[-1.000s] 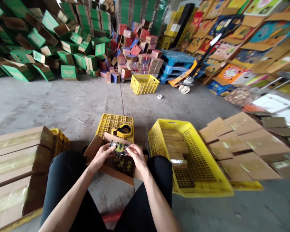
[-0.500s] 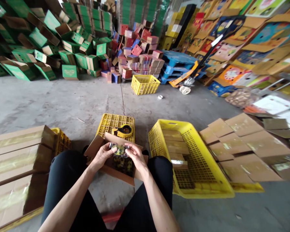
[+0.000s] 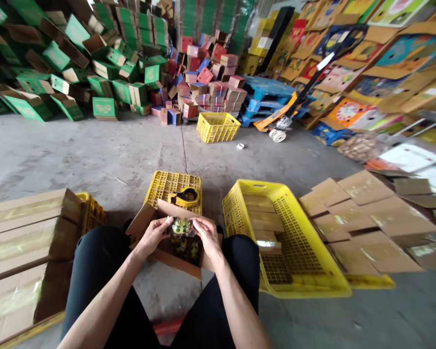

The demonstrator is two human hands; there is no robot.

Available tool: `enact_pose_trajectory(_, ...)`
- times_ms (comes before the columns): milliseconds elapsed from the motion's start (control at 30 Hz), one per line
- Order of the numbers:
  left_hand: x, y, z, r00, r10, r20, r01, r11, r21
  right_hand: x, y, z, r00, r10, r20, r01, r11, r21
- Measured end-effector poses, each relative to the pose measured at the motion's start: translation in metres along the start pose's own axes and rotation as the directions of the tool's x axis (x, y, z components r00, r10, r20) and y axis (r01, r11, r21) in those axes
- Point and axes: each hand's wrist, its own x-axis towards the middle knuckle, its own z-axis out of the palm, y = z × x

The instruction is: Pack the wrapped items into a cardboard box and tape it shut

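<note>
In the lower centre of the frame an open cardboard box (image 3: 174,245) sits between the person's knees, tilted, so it could slide off toward the floor (image 3: 94,150). Just above it, the left hand (image 3: 153,234) and the right hand (image 3: 208,233) each pinch one end of a small clear packet (image 3: 182,226). I think the thin wrap is slippery, so the packet may slip from the fingers and fall beside the box.

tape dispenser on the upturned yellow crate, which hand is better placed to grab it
Probably right. Both hands grip the small wrapped packet over the open carton, but the right hand sits closer beneath the tape dispenser than the left hand.
</note>
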Motion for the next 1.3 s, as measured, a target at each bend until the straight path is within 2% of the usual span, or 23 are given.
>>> enact_pose_trajectory(233,-0.002,0.002,0.0,0.995,0.024,-0.1,-0.018,0.998,0.06,0.002,0.002,0.002,1.0,0.006,-0.018,-0.005,1.0,0.03)
enact_pose_trajectory(500,-0.002,0.004,0.002,0.991,0.058,-0.122,-0.05,0.996,0.068,0.004,0.004,0.002,1.0,0.016,-0.021,-0.015,0.999,0.048)
enact_pose_trajectory(800,-0.002,0.008,-0.002,0.983,0.079,-0.164,-0.07,0.996,0.061,0.004,0.002,0.002,0.991,0.047,0.128,-0.052,0.998,0.034)
enact_pose_trajectory(900,-0.004,0.011,-0.006,0.974,0.083,-0.213,-0.057,0.991,0.125,0.004,0.001,0.002,0.988,0.046,0.15,-0.051,0.998,0.029)
enact_pose_trajectory(967,-0.006,0.014,-0.012,0.955,0.138,-0.261,-0.083,0.974,0.211,0.004,0.001,0.002,0.99,0.046,0.131,-0.05,0.998,0.03)
enact_pose_trajectory(1100,-0.005,0.018,-0.026,0.888,0.327,-0.322,-0.167,0.884,0.437,0.006,0.002,0.003,0.995,0.06,0.079,-0.063,0.997,0.046)
enact_pose_trajectory(1200,0.0,0.014,-0.034,0.82,0.469,-0.327,-0.142,0.721,0.678,0.008,0.004,0.003,0.996,0.069,0.056,-0.071,0.997,0.04)
enact_pose_trajectory(1300,0.004,0.005,-0.039,0.777,0.545,-0.314,-0.099,0.598,0.795,0.009,0.008,0.001,0.994,0.086,0.073,-0.085,0.996,-0.009)
